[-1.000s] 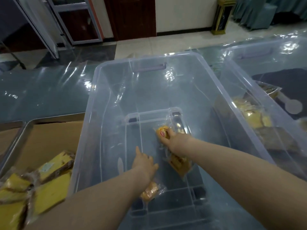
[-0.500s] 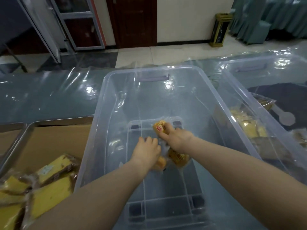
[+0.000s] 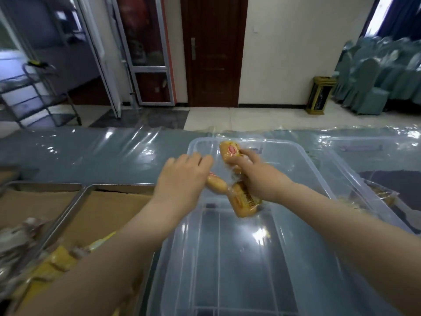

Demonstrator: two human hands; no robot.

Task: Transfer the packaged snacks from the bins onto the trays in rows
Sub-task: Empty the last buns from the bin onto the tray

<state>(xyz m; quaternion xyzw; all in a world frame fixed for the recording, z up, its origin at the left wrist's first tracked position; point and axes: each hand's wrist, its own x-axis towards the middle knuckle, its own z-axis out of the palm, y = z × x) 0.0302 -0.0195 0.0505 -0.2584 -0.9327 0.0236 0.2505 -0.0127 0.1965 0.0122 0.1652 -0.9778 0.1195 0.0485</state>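
Three yellow snack packets are held above the clear bin (image 3: 237,258). The right hand (image 3: 257,176) grips the upper packet (image 3: 230,151) and the lower packet (image 3: 245,202); the left hand (image 3: 182,176) curls over the third packet (image 3: 216,183). A paper-lined tray (image 3: 118,187) lies beside the bin, toward the surface's left edge.

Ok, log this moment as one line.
left grip: holds small pack | right grip: holds upper pack, lower pack | both over clear bin | tray: left, partly filled

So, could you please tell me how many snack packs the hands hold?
3. The right hand holds an upper pack and a lower pack; the left hand holds a third pack. Others may be hidden.
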